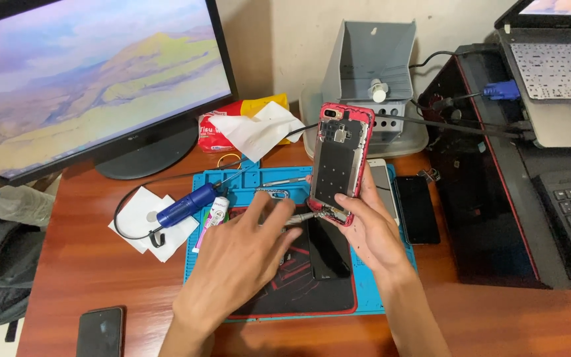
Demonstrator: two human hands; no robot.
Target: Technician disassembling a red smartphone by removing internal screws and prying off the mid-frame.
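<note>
My right hand (pixel 371 228) holds an opened red-framed phone (pixel 340 158) upright by its lower end, its bare inner plate facing me. My left hand (pixel 242 254) grips a thin metal tool (pixel 301 217) whose tip touches the bottom edge of the phone. Both hands hover over a blue work mat (pixel 371 291) with a black and red pad (pixel 299 284) on it. A dark phone screen (pixel 328 248) lies on the pad under my hands.
A blue-handled tool (pixel 186 206) with a cable lies on white tissue left of the mat. Another black phone (pixel 418 208) sits at the mat's right edge, one more (pixel 100 330) at front left. A monitor (pixel 87 73), grey box (pixel 375 66) and laptops (pixel 556 132) stand behind and right.
</note>
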